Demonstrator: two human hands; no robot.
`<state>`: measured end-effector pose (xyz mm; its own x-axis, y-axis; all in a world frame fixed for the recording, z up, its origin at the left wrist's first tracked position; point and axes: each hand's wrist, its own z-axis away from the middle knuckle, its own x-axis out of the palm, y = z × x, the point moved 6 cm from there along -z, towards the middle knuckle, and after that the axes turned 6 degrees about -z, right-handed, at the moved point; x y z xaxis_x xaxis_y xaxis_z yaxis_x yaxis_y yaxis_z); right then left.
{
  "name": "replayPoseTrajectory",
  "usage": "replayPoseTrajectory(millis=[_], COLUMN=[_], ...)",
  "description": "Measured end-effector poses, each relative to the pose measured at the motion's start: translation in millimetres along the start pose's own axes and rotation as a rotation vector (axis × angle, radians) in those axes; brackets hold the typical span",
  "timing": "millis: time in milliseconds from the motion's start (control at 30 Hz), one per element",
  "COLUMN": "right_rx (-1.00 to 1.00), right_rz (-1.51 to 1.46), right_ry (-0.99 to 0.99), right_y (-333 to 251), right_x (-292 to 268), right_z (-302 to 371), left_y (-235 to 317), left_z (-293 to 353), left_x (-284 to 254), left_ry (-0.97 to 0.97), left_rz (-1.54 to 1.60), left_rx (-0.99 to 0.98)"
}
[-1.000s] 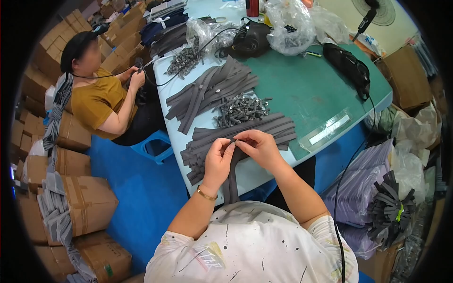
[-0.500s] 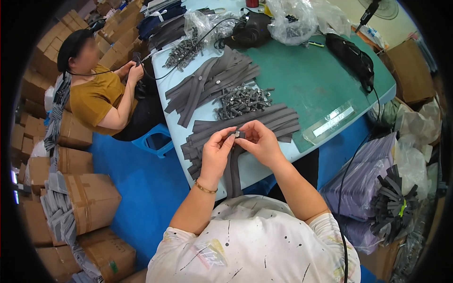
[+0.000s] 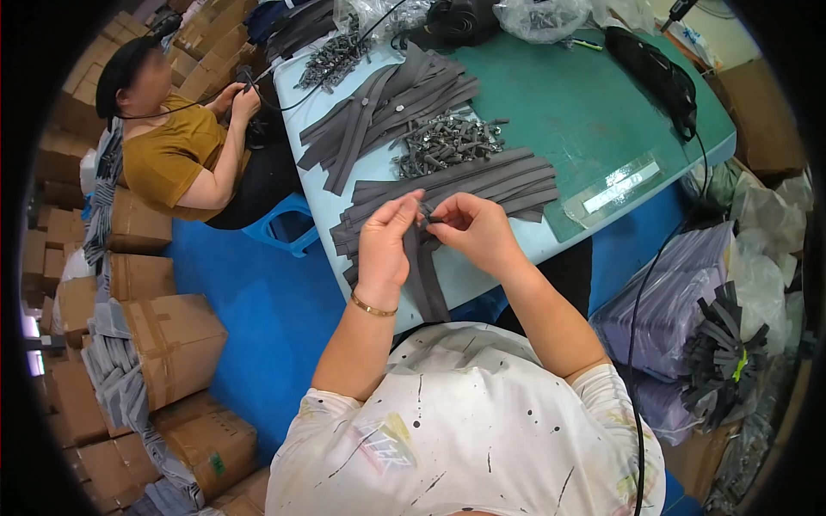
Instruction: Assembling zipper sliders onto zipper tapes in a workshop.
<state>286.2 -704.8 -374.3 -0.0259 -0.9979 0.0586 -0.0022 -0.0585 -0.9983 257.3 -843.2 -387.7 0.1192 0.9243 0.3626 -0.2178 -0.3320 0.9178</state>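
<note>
Both hands meet over the near edge of the table. My left hand [image 3: 386,245] is closed, thumb against fingers, on the upper end of a dark grey zipper [image 3: 425,288], whose tape hangs toward my lap. My right hand [image 3: 478,232] pinches a small dark zipper slider [image 3: 426,220] at that same end; the fingers partly hide it. Just beyond lies a stack of grey zippers [image 3: 508,187], and behind it a heap of zipper sliders [image 3: 449,142] with grey pull tabs and metal parts. Farther back, more grey zippers [image 3: 396,99] lie fanned out.
The table [image 3: 538,103] has a green mat. A black bag [image 3: 651,77] and plastic bags [image 3: 542,19] lie along its far side. To the left a co-worker [image 3: 185,150] sits on a blue stool [image 3: 288,225]. Cardboard boxes [image 3: 176,344] line the left; wrapped purple bundles [image 3: 667,301] stand right.
My left hand has turned more upright and its fingertips have risen. My right hand has shifted slightly right, its fingers now bent inward. The whole view has tilted a little, moving the table upward.
</note>
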Motion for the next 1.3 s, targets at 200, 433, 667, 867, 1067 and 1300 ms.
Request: replayPoseTrajectory(millis=[200, 433, 667, 867, 1067, 1300], right_rx=[0.039, 0.071, 0.051, 0.185, 0.258, 0.279], right_rz=[-0.230, -0.157, 0.005, 0.026, -0.049, -0.095], right_ry=[0.035, 0.016, 0.024, -0.066, -0.177, -0.285], right_y=[10, 1, 7, 6, 9, 6], right_x=[0, 2, -7, -17, -18, -23], right_z=[0, -3, -6, -6, -2, -3], left_y=[-5, 0, 10, 16, 6, 2], left_z=[-2, 3, 5, 10, 8, 8], left_x=[-4, 3, 9, 16, 14, 21], left_ry=[-0.026, -0.002, -0.040, -0.062, -0.137, -0.232], left_rz=[0.115, 0.017, -0.270, -0.542, -0.418, -0.280], left_rx=[-0.060, -0.024, 0.172, 0.250, 0.141, 0.035])
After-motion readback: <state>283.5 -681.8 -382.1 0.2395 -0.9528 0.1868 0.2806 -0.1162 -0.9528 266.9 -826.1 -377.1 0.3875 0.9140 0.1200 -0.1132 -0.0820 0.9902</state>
